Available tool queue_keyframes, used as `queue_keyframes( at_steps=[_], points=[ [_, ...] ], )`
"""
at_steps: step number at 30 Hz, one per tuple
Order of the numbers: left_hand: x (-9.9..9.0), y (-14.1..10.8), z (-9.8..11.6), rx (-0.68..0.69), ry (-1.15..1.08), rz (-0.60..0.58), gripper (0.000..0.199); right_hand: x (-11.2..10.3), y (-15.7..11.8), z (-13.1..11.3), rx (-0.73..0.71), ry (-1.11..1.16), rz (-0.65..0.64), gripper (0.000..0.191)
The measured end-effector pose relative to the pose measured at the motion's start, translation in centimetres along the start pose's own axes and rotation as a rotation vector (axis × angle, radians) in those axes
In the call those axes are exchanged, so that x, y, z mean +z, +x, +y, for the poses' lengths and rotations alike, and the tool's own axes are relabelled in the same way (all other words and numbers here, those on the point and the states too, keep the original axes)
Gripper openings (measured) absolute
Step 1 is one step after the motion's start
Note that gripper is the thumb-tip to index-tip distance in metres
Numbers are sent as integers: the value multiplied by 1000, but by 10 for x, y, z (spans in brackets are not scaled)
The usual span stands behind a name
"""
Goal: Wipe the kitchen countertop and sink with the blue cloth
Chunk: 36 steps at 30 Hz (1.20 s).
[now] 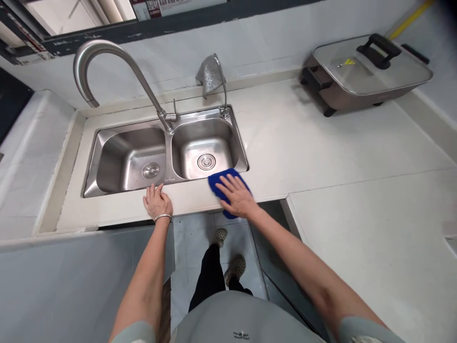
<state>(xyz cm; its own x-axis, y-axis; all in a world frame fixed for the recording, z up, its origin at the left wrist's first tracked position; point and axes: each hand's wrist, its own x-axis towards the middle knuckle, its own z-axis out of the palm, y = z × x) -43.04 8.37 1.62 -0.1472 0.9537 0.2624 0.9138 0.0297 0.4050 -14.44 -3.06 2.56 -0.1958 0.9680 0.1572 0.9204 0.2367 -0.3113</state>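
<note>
Under my right hand (236, 195) lies a blue cloth (215, 183), pressed flat on the counter's front strip at the sink's right front corner; part of it hangs over the edge. The fingers of that hand are stretched out and spread. My left hand (157, 202), with a bracelet at the wrist, rests on the counter edge in front of the sink's divider, fingers extended and holding nothing. Beyond both hands is the steel double-bowl sink (168, 157), with a drain in each bowl. A tall curved faucet (124, 59) rises behind the divider.
A thin tap wrapped in grey plastic (210, 76) stands at the sink's back right corner. On the white counter (285, 143), a lidded electric pan (371, 76) sits far right. An open cabinet door (89, 281) is at lower left. A window frame (160, 24) runs along the back.
</note>
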Motion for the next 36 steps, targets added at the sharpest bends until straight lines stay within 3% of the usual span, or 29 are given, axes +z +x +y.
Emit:
queue_keyframes(
  at_steps=[4,7,22,26,29,36],
  points=[
    [1,1,-1,-12,-15,-1,39,-25,-37,62,91,-110,9,63],
    [2,2,-2,-7,-9,6,39,-31,-50,83,173,-144,30,66],
    [-8,2,24,71,83,-102,41,-38,-47,86,292,-44,32,66],
    [-8,2,24,63,91,-109,41,-34,-40,74,328,-50,17,70],
    [-5,2,20,75,99,-109,42,-24,-22,51,365,-48,29,78],
    [-3,1,10,101,117,-98,44,7,50,-35,264,59,-32,73]
  ],
)
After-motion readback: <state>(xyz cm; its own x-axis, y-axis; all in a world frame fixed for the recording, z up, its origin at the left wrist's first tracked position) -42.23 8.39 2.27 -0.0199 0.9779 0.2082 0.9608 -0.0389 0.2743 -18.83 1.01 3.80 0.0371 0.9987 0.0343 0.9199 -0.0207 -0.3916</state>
